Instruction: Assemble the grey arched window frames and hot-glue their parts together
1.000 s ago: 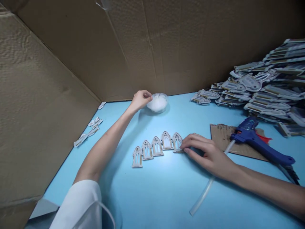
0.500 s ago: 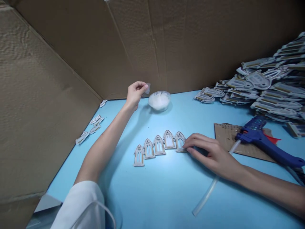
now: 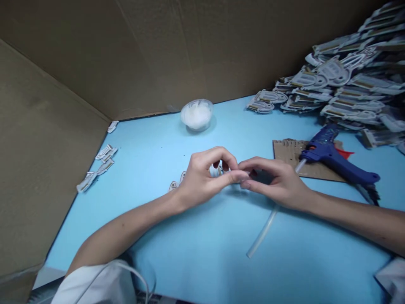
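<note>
My left hand (image 3: 207,179) and my right hand (image 3: 280,181) meet over the middle of the table. Thumbs and forefingers of both are pinched together at a small translucent piece (image 3: 244,175), which is blurred and mostly covered by the fingertips. Beneath and behind my left hand lies the row of small arched window cutouts (image 3: 173,185), white with brown edges. Only a few tips and a bit between the left fingers show; the rest are hidden. Farther back stands a clear round bowl (image 3: 184,118) heaped with whitish translucent pieces.
A blue glue gun (image 3: 341,164) rests on a cardboard piece (image 3: 284,154) at right, its long clear glue stick (image 3: 262,236) reaching toward the front. Stacked cutouts (image 3: 357,93) fill the back right. A few cutouts (image 3: 103,164) lie at left. Cardboard walls (image 3: 177,55) enclose the table.
My left hand has come from beside the bowl down and right to my right hand, bringing the translucent piece. My right hand has left the end cutout's edge to pinch. The view has shifted.
</note>
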Tool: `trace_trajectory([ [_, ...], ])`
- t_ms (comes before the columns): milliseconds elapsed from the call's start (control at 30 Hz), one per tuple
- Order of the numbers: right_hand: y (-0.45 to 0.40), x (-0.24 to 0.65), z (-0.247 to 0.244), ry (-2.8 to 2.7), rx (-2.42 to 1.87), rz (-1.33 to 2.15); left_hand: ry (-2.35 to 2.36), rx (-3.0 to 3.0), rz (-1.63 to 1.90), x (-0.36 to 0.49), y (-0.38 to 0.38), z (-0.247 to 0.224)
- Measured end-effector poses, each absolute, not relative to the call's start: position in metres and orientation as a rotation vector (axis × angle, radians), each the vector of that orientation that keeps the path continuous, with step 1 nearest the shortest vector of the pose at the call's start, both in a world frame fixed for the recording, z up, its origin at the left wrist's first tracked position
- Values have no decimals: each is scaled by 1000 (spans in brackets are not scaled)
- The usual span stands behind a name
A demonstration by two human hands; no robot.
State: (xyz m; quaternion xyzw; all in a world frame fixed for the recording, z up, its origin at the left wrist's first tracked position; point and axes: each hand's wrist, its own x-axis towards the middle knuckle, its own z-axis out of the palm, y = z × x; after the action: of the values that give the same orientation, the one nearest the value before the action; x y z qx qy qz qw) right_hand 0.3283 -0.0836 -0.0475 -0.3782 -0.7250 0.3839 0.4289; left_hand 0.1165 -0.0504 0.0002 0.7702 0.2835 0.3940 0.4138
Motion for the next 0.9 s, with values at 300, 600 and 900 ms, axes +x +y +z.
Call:
trace_trajectory([
  [300, -78, 327, -43, -1517, -1048, 1130, 479, 2333, 1044, 108, -30, -9],
  [600, -79, 324, -39, -1594, -1156, 1135, 543, 2902, 756, 57, -79, -33],
  [900, -69, 319, -35, -1583, -1246, 1119, 662, 3014, 694, 66, -98, -52],
])
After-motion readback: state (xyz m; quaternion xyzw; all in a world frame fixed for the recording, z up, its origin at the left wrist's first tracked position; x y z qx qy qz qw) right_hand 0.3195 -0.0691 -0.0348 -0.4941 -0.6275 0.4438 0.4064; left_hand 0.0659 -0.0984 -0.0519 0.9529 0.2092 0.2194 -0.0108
